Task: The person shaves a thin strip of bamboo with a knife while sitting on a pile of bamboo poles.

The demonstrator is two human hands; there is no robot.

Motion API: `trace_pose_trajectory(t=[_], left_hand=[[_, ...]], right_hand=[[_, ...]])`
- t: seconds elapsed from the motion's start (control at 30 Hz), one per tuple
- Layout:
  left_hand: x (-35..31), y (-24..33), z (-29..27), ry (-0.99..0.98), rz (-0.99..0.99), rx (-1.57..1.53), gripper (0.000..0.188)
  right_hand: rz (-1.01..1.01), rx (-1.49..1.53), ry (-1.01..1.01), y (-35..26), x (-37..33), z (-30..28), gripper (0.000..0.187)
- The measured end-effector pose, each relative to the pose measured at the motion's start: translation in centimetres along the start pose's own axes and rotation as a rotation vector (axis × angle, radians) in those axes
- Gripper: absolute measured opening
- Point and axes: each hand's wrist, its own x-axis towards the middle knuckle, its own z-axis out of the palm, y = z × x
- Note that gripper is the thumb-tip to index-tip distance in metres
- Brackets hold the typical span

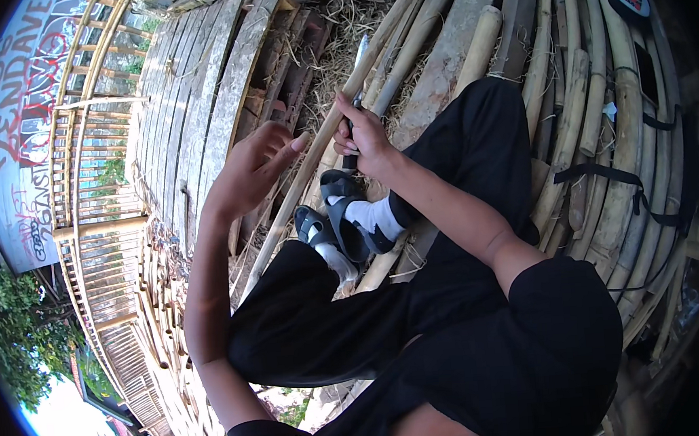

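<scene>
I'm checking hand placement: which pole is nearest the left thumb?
The long, pale pole slanting upward between the left hand and right hand; the other poles lie farther from that thumb.

Left hand (263,163): 1; right hand (370,139): 1; held bamboo strip (315,151): 1; black-handled knife (350,160): 1; dark sandals (341,184): 2; white socks (375,214): 2.

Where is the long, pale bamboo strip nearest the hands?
In the head view, the bamboo strip slants from upper centre toward the lower left, passing between the left hand and the right hand, left of the sandals.
</scene>
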Motion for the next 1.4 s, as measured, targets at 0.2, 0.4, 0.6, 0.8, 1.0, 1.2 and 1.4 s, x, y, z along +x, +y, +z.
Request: trace_pose_trajectory(t=[0.2, 0.4, 0.6, 0.8, 1.0, 1.2, 1.4], left_hand=[[-1.7, 4.2, 0.6, -0.367, -0.031, -0.342, 0.040], [-2.5, 3.2, 2.9, -0.676, -0.070, 0.059, 0.065], [-4.7, -1.0, -2.1, -0.052, -0.184, 0.178, 0.102], [-6.1, -0.2, -4.4, 0.555, 0.208, -0.334, 0.083], [-10.3, 1.1, -7.9, 0.920, 0.722, -0.941, 0.055], [-10.1, 4.2, -8.5, 1.088, 0.624, -0.980, 0.048], [-8.4, 3.6, -8.7, 1.122, 0.584, -0.940, 0.051]], right_hand=[[0.046, 0.282, -0.059, 0.3, 1.6, -1.1, 0.029], [0.156, 0.441, -0.065, 0.1, 2.6, -1.5, 0.035], [0.344, 0.702, -0.067, 0.2, 2.5, -1.4, 0.041], [0.432, 0.880, -0.070, 0.5, 2.1, -0.9, 0.044], [0.489, 0.931, -0.065, 2.0, 1.9, -0.8, 0.041], [0.601, 0.705, -0.089, 5.0, 2.5, -1.2, 0.053], [0.652, 0.260, -0.003, 9.6, -1.9, -3.3, 0.063]])
